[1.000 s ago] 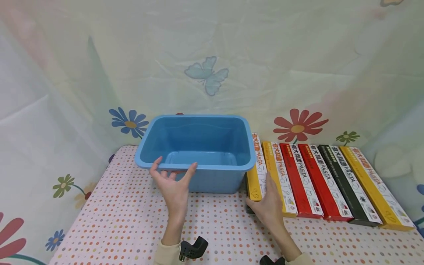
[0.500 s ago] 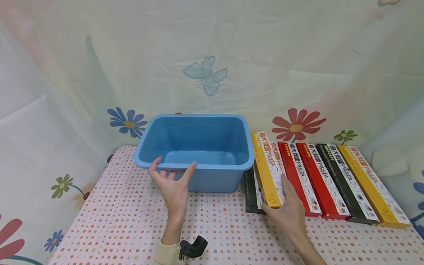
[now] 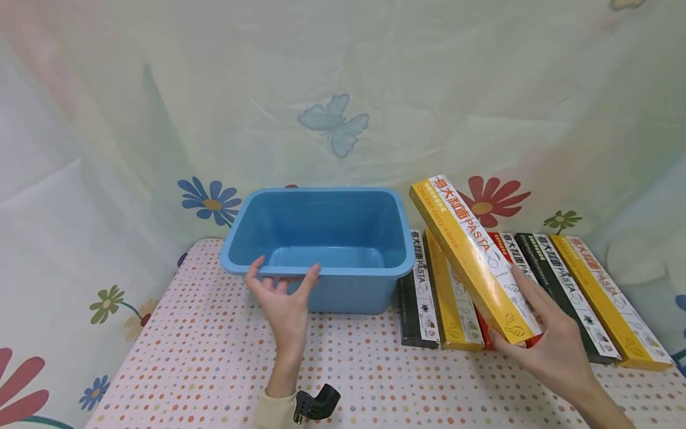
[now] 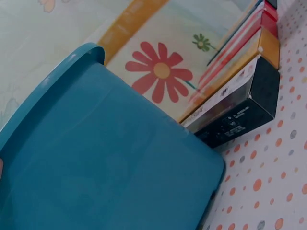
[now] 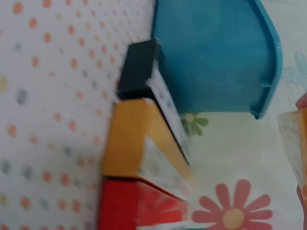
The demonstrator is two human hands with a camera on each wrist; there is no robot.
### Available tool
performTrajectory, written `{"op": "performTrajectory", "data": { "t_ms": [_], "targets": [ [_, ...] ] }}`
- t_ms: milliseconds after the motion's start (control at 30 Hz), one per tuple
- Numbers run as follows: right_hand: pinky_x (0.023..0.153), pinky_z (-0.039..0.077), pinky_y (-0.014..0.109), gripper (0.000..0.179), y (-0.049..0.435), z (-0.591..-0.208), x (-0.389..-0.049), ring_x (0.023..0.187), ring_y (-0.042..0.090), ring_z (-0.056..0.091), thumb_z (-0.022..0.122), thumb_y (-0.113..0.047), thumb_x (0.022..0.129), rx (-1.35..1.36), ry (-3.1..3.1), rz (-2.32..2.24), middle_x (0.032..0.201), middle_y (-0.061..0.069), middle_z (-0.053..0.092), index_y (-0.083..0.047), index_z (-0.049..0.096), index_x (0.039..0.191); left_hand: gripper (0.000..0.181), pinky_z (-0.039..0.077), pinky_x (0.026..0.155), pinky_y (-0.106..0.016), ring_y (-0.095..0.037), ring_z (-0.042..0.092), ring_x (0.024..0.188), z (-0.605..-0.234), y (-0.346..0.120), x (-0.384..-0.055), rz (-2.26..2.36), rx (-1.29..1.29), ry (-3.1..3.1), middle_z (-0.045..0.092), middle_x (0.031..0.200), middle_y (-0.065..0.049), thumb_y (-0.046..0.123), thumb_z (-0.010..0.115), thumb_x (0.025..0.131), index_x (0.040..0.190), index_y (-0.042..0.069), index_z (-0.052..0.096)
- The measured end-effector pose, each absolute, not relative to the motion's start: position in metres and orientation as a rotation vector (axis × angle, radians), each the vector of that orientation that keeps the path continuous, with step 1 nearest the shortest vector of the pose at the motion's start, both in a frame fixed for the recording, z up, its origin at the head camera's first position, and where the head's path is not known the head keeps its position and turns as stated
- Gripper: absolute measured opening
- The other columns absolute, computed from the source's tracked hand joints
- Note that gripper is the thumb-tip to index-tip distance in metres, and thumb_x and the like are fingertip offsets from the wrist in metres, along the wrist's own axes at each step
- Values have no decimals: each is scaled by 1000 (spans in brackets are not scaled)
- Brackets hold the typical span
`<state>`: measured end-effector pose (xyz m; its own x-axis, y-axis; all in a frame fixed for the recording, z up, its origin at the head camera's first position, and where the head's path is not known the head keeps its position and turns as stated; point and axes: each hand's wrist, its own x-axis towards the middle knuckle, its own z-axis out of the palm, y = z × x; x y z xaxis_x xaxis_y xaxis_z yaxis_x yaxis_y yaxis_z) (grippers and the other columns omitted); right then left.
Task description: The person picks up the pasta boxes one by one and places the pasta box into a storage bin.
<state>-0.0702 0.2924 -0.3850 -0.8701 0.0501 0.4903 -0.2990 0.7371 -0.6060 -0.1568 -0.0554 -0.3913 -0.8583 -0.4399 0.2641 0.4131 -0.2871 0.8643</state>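
The left hand [image 3: 284, 310] is gripping the blue rectangular plastic tub [image 3: 343, 292] at its 6-o'clock rim, apparently steadying it, while the right hand [image 3: 554, 348] is holding the yellow-and-white oblong cardboard box [image 3: 474, 257] raised at the tub's 3 o'clock, seemingly clearing the row beneath.

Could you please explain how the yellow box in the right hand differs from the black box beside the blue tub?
The yellow box is raised in the right hand, while the black box lies on the dotted tabletop. The yellow box has orange PASTA lettering; on the black box it is dark. Both are long, narrow boxes with a white panel.
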Motion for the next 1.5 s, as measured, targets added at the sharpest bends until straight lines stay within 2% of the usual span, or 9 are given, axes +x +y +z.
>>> {"op": "performTrajectory", "data": {
  "t_ms": [33,100,167,200,500,600,933,1267,1500],
  "targets": [
    [89,34,-6,120,296,-380,-72,128,3,41,89,12,61,229,-2441,977,166,2,38,-12,33,164,93,68,83,-39,-24,60,90,-391,-55,-157,-2167,35,-1444,47,131,-22,-3,85,84,152,13,24],
    [84,40,-6,118,301,-370,-78,122,-7,38,88,15,61,328,-2421,1031,164,-11,38,-11,36,163,92,68,82,-39,-25,60,90,-391,-54,-157,-2167,38,-1446,47,130,-22,-2,85,84,152,13,24],
    [86,43,-4,115,302,-361,-86,125,-5,40,87,16,62,407,-2426,1071,159,-24,36,-12,38,163,92,68,82,-39,-25,60,90,-391,-54,-158,-2167,36,-1444,48,128,-21,-1,85,84,152,13,25],
    [87,44,-3,114,302,-358,-90,125,-4,40,87,15,62,451,-2429,1088,159,-24,37,-11,39,162,91,69,81,-39,-25,59,90,-391,-53,-158,-2167,35,-1443,48,127,-21,-1,86,84,151,13,25],
    [87,54,10,110,274,-334,-137,123,1,45,93,-2,67,750,-2530,1121,157,9,48,-16,40,162,91,68,78,-34,-25,60,89,-393,-51,-159,-2151,50,-1469,51,127,-19,2,87,83,150,14,27],
    [86,59,16,107,261,-321,-153,124,3,46,91,-3,71,897,-2523,1154,156,13,48,-15,38,163,92,68,78,-35,-25,60,89,-393,-50,-159,-2145,46,-1478,51,128,-20,3,88,83,151,14,26],
    [89,59,25,94,220,-287,-205,125,27,49,86,-11,80,1182,-2689,1084,157,18,46,-7,38,161,93,68,82,-35,-25,61,94,-395,-51,-160,-2141,33,-1480,48,136,-23,3,86,85,153,12,23],
    [82,53,34,91,186,-289,-246,108,24,53,81,-7,80,1336,-2839,1047,161,19,42,-3,38,160,92,68,84,-36,-27,61,98,-395,-52,-160,-2130,48,-1488,45,141,-26,3,85,87,154,11,21],
    [79,50,35,89,168,-296,-263,99,24,56,79,-4,79,1419,-2933,1043,151,16,54,0,40,158,91,68,82,-36,-26,60,95,-396,-52,-159,-2132,55,-1472,48,135,-25,3,85,86,153,15,24]
  ]
}}
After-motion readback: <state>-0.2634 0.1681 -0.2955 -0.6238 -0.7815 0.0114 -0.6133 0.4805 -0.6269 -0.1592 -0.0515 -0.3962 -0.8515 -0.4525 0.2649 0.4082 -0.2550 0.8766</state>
